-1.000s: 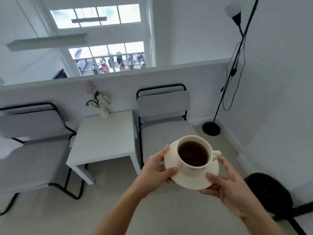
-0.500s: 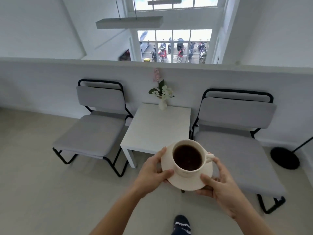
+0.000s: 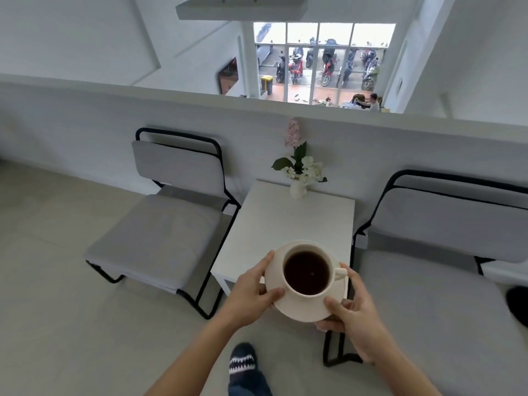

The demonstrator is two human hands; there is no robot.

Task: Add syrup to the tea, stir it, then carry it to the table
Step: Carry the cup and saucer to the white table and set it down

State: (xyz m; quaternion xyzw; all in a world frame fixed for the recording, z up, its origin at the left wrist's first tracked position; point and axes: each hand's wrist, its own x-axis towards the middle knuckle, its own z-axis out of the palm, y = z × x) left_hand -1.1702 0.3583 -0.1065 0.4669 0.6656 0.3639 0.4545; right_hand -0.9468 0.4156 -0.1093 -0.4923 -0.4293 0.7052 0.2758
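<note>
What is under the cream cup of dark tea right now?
The cream cup sits on a round cream saucer, gripped at its edges by the left hand and right hand. The saucer's underside is hidden.

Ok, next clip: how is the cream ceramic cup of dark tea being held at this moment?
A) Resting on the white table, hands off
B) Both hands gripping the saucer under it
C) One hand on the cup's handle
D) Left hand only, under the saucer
B: the left hand and the right hand each pinch the rim of the cream saucer under the cream ceramic cup of dark tea, held above the near edge of the white square table; nobody touches the handle.
</note>
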